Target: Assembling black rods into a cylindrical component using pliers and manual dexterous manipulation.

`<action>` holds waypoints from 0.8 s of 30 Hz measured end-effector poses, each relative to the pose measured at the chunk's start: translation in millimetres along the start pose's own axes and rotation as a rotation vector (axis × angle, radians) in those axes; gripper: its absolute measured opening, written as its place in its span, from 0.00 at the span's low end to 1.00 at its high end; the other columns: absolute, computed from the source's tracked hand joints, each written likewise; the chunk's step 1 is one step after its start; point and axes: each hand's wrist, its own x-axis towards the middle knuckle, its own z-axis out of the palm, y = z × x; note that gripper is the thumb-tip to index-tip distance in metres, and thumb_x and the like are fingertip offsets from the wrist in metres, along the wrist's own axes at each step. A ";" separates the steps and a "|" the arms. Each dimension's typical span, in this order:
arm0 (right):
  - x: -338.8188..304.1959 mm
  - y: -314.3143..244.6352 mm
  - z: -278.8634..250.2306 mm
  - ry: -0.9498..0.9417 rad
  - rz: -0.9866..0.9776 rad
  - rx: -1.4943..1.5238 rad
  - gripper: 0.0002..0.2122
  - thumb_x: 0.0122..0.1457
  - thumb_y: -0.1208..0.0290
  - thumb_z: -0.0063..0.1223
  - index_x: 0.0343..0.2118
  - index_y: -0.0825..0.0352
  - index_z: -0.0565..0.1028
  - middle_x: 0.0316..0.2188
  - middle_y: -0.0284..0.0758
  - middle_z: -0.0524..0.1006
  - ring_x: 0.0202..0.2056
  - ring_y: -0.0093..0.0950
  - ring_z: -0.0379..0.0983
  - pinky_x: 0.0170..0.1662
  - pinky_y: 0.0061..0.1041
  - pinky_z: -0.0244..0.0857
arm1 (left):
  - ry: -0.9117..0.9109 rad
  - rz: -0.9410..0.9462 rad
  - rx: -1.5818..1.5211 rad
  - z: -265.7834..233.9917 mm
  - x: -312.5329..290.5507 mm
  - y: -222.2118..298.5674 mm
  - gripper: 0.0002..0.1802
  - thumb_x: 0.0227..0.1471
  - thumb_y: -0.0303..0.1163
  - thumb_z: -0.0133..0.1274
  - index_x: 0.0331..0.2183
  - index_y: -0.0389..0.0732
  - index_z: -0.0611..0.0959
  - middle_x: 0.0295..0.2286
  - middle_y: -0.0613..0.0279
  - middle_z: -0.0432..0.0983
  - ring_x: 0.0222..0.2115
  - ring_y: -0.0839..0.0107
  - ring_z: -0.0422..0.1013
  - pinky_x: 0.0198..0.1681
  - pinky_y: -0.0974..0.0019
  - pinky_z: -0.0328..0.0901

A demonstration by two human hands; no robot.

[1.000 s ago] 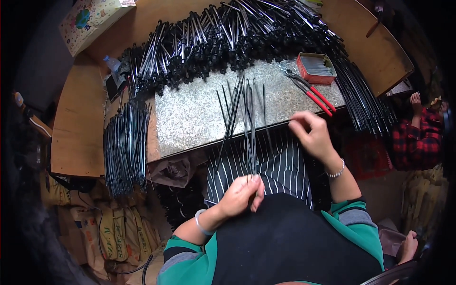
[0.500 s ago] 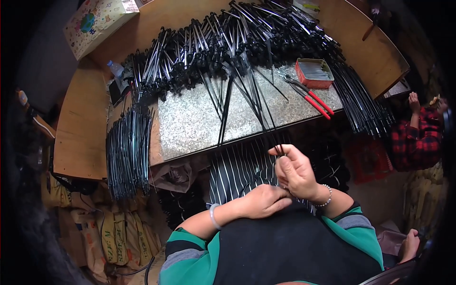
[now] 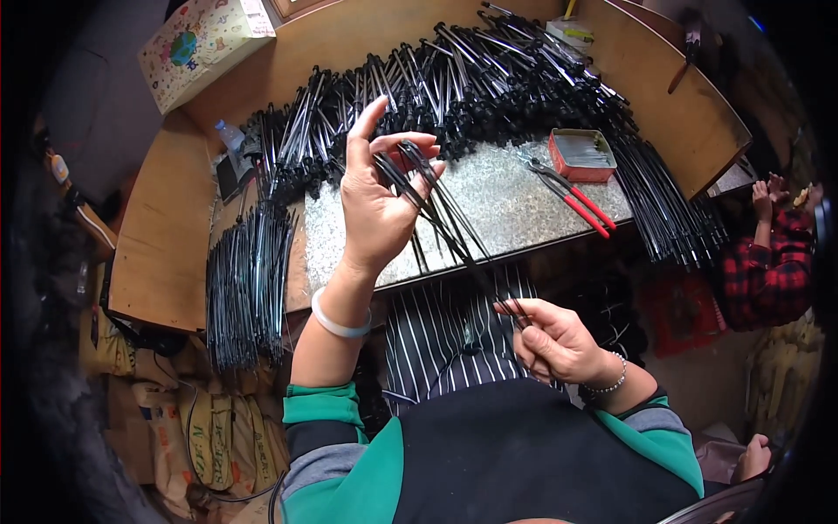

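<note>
Several thin black umbrella ribs (image 3: 454,236) slant from the front of the work surface down toward my lap. Above the surface, my left hand (image 3: 380,196) is closed around their upper part, its index finger raised. Lower and to the right, in front of my striped apron, my right hand (image 3: 559,341) pinches the lower ends between thumb and index finger. Behind the left hand lies a big heap of umbrella frames (image 3: 454,79) with shiny shafts and black fittings. How many ribs each hand holds cannot be made out.
Pliers with red handles (image 3: 585,210) lie beside a red tin (image 3: 582,172) of thin pale pieces. Black rods (image 3: 249,288) hang over the bench's left edge. A decorated box (image 3: 205,48) stands back left. Another person in a red checked sleeve (image 3: 768,279) is at right.
My left hand has risen from beside the right hand and taken hold of the ribs above the work surface. My right hand has moved slightly right and down, still pinching the ends.
</note>
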 end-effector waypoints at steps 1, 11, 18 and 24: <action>-0.4 0.8 -2.0 0.036 0.007 -0.002 0.13 0.64 0.73 0.32 0.50 0.70 0.62 0.15 0.26 0.64 0.13 0.11 0.54 0.16 0.11 0.53 | -0.019 -0.058 -0.095 -0.2 2.9 -0.8 0.40 0.41 0.22 0.60 0.55 0.38 0.59 0.39 0.54 0.73 0.40 0.68 0.71 0.46 0.66 0.65; -9.9 3.4 -48.2 0.023 0.117 -0.025 0.11 0.65 0.70 0.33 0.44 0.69 0.65 0.14 0.27 0.66 0.12 0.11 0.55 0.15 0.10 0.50 | -0.021 0.011 -0.061 -1.8 14.4 -19.9 0.18 0.44 0.17 0.56 0.41 0.34 0.76 0.35 0.58 0.74 0.36 0.73 0.72 0.39 0.72 0.69; 23.0 -15.0 -51.0 0.156 0.073 -0.021 0.10 0.65 0.69 0.34 0.43 0.69 0.65 0.13 0.26 0.65 0.11 0.10 0.55 0.15 0.10 0.51 | -0.194 0.174 0.218 29.8 16.6 -7.6 0.15 0.46 0.17 0.53 0.40 0.35 0.78 0.35 0.60 0.74 0.36 0.74 0.72 0.38 0.75 0.68; 16.8 -2.2 -74.3 0.094 0.119 -0.152 0.10 0.64 0.70 0.34 0.41 0.70 0.67 0.14 0.29 0.69 0.11 0.10 0.56 0.16 0.10 0.52 | 0.085 0.027 0.119 0.5 41.1 -14.2 0.18 0.44 0.18 0.55 0.41 0.37 0.78 0.35 0.57 0.76 0.34 0.76 0.73 0.37 0.74 0.68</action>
